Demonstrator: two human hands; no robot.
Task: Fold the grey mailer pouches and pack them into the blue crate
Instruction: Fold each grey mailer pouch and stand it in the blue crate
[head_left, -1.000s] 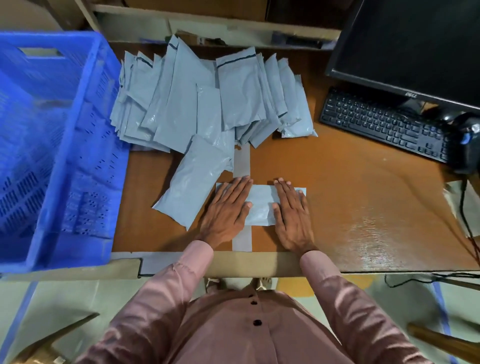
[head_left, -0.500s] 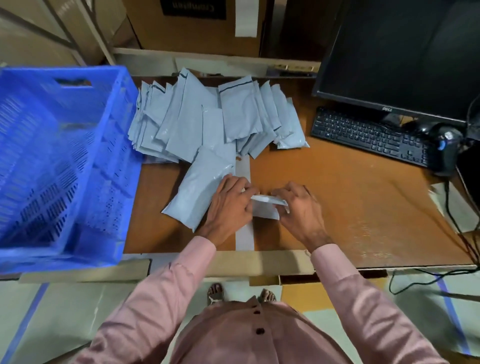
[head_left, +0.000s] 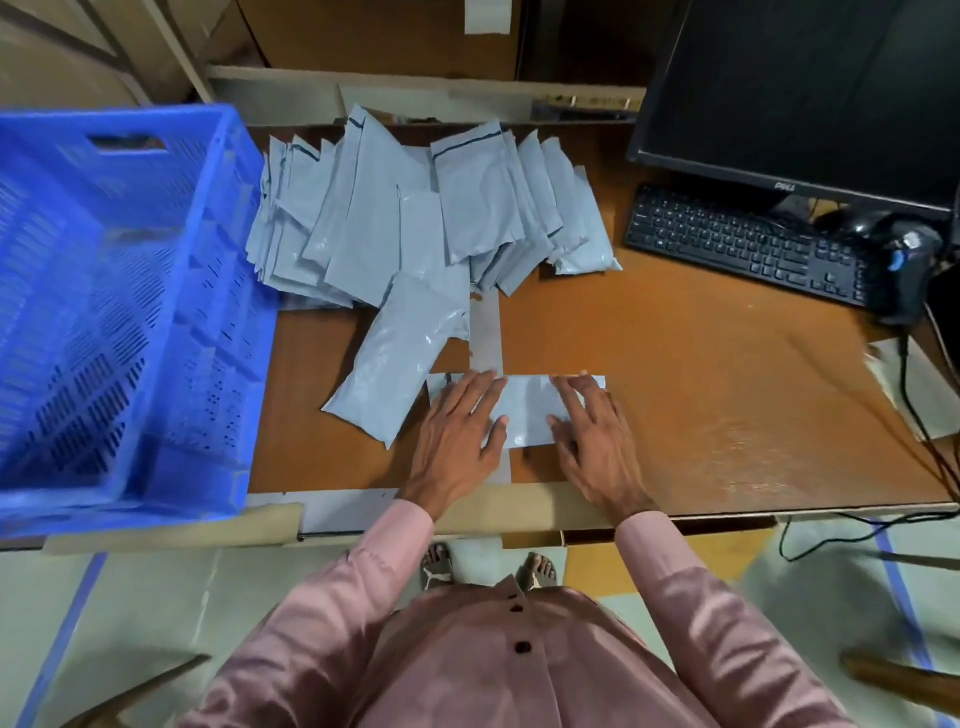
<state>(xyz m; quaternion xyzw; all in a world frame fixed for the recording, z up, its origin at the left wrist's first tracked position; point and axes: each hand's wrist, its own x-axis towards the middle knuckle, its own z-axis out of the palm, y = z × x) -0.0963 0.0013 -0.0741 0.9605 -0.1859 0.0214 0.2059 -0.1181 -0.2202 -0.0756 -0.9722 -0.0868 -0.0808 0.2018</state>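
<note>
Near the front edge of the desk (head_left: 701, 374), a folded pouch (head_left: 524, 410) lies flat across a strip of grey tape (head_left: 485, 332). Left hand (head_left: 457, 436) and right hand (head_left: 597, 441) both rest on it, palms down, fingers straight and lightly spread, pressing rather than pinching; nothing is held. The hands lie apart, with the pouch's middle showing between them.

Step in hand, as judged: creasing a fold, the pouch being flattened under both palms. Packing of this pouch has not begun.

Just left of the left hand, one unfolded pouch (head_left: 402, 358) lies slanted, its near end beside the folded one. Farther back, a fanned pile (head_left: 415, 218) of unfolded pouches waits, so most of the task appears to remain. At the desk's left stands the crate (head_left: 223, 322); its visible interior shows no pouches, though motion blur leaves that unsure.

Next move, as judged: either another fold or a lift, which calls for getting fingers under the thin slippery film without letting the crease spring open, then carrying it leftward over the crate's wall. At right, a keyboard (head_left: 737, 244) and monitor (head_left: 810, 88) stand well clear of that path.
</note>
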